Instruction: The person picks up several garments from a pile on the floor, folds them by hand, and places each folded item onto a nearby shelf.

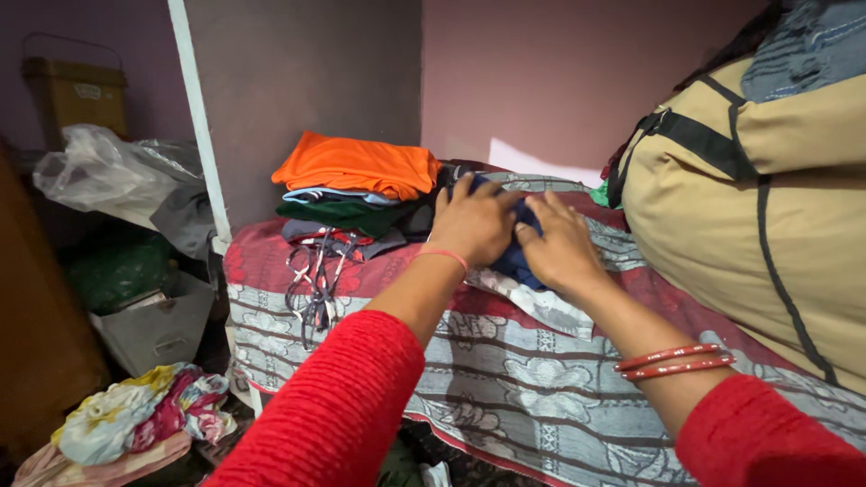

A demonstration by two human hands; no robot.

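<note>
– Where are the hands?

– Both rest on a dark blue garment [516, 257] lying on the patterned red and grey bedspread [505, 379]. The left hand [474, 221] lies palm down with fingers curled over the cloth's far edge; the right hand [559, 243] presses flat just beside it, fingers spread slightly. The two hands touch.

– And around them?

– Left of the garment stands a stack of folded clothes [352, 194], an orange piece on top, green beneath. A large tan duffel bag [758, 207] with black straps fills the right. Near left, on the floor, lies a floral cloth bundle [135, 415].
</note>
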